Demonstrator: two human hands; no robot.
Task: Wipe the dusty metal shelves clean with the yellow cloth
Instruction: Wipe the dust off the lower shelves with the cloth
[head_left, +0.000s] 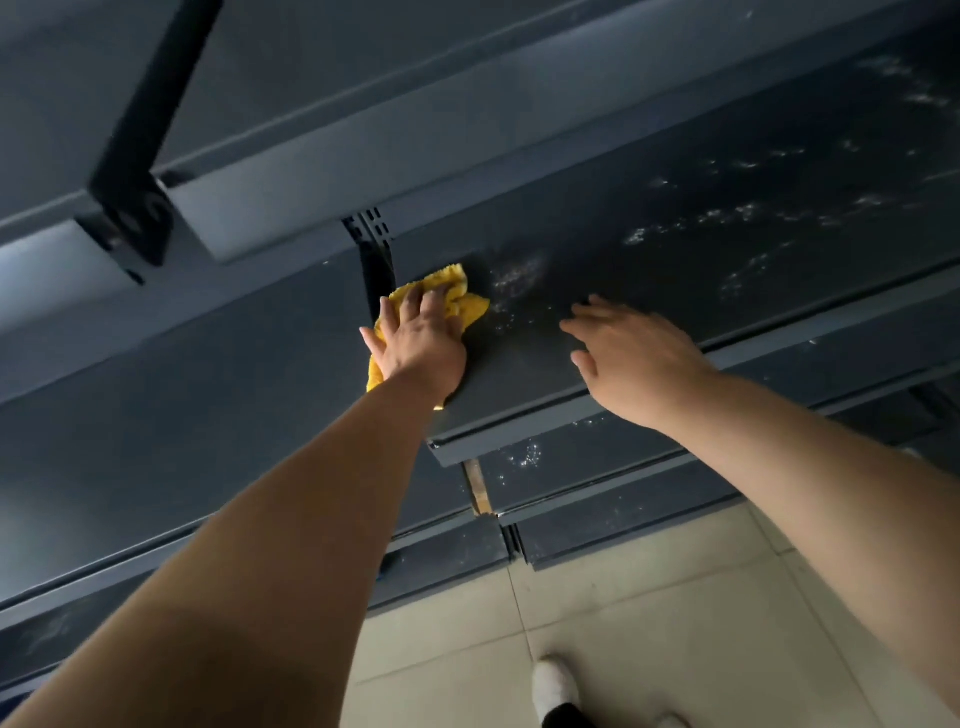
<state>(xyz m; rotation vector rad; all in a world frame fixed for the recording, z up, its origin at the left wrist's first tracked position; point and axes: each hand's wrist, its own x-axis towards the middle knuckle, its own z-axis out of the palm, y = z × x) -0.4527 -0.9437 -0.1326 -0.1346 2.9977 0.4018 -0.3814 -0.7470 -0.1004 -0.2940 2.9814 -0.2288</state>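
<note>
Left hand: the left hand (422, 340) is flat on the yellow cloth (457, 297), palm down, fingers spread and pointing away from the camera; no pinch here, it presses the cloth against the shelf under an open palm
Yellow cloth: crumpled, on the dark metal shelf (675, 208) at its left end, just beside the slotted upright (371, 234); folds stick out beyond the fingertips and a strip shows below the wrist, near the shelf's front lip
Right hand: the right hand (631, 353) is over the same shelf, to the right of the cloth and apart from it; fingers loosely spread and empty, nothing in it; whether the palm touches the surface, cannot tell
Dust: pale specks and smears (517, 275) lie right beside the cloth; more dusty streaks (748, 213) run along the shelf to the right; the patch under and before the left hand looks darker and plainer
Lower shelf: lower shelf (582, 457) beneath also carries white specks near its left end
Upper shelf: upper shelf (291, 208) juts out above, with a black bracket (135, 208) at its left
Floor: pale tiled floor (649, 613) below; a white shoe (555, 686) at the bottom edge
</note>
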